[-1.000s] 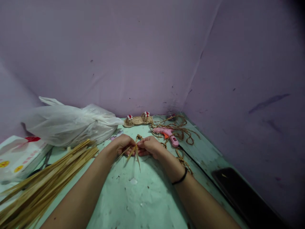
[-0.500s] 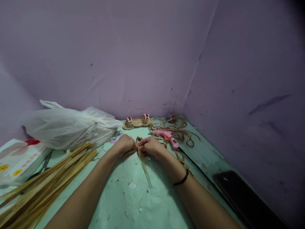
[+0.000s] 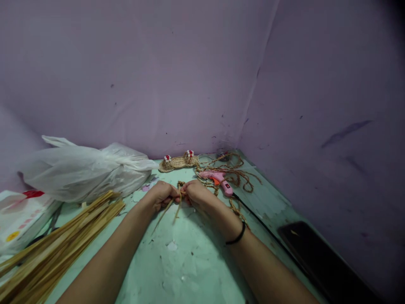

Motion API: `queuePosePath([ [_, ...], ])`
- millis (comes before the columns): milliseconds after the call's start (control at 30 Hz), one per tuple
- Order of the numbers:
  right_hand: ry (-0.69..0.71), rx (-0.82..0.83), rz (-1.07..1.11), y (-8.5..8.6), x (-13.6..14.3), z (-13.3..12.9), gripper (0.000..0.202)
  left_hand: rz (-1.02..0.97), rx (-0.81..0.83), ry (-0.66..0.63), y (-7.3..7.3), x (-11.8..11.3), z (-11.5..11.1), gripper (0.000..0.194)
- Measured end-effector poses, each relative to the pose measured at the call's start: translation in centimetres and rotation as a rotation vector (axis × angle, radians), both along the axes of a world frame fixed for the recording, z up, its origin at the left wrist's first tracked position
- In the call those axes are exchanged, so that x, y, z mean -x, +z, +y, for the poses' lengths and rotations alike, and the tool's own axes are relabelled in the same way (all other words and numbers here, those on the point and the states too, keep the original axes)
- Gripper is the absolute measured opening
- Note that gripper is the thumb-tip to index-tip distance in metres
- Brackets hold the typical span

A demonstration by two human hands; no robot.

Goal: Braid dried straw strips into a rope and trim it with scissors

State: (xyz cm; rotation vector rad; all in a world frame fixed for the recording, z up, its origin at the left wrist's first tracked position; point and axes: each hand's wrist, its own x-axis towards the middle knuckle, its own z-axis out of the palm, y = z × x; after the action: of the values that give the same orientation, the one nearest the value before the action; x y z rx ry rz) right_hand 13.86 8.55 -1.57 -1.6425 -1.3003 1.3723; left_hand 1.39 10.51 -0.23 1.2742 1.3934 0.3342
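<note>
Both hands meet over the green tabletop (image 3: 158,270) around a cord of dried plant fibre (image 3: 181,184), whose twisted part shows just beyond my fingertips. My left hand (image 3: 163,195) is closed, pinching the fibre from the left. Close against it, my right hand (image 3: 195,192) is also closed on the fibre, with its back towards me. Loose fibre strands (image 3: 163,215) hang below the fingers towards me. The exact grip between the fingertips is partly hidden.
Dried fibre strips (image 3: 63,240), a white plastic bag (image 3: 91,171) and a printed box (image 3: 22,223) lie left. A woven piece with beaded flowers (image 3: 179,164) rests by the wall. Right are a pink glue gun (image 3: 218,177), twisted cords (image 3: 245,175) and a dark phone (image 3: 319,257).
The loose strands that hung towards the lower right now hang shorter and more to the left. My hands have come closer together, and the view has shifted slightly right.
</note>
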Motion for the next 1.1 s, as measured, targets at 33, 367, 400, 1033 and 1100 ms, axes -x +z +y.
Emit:
queuePosePath([
  [33, -0.008, 0.005, -0.006, 0.1, 0.0, 0.0, 0.015, -0.003, 0.005, 0.003, 0.0, 0.0, 0.0, 0.014],
  [367, 0.061, -0.048, -0.164, 0.3, -1.0, -0.3, 0.003, -0.038, 0.058, 0.041, 0.2, -0.3, -0.5, 0.011],
  [400, 0.049, -0.047, -0.209, 0.2, -1.0, -0.2, 0.003, -0.050, 0.061, 0.048, 0.3, -0.3, -0.5, 0.011],
  [1033, 0.168, -0.258, -0.453, 0.0, -1.3, -0.4, 0.009, 0.081, -0.011, 0.052, 0.5, -0.7, -0.6, 0.015],
  [1100, 0.175, -0.292, -0.512, 0.6, -1.3, -0.6, 0.010, 0.093, -0.017, 0.056, 0.5, -0.6, -0.5, 0.018],
])
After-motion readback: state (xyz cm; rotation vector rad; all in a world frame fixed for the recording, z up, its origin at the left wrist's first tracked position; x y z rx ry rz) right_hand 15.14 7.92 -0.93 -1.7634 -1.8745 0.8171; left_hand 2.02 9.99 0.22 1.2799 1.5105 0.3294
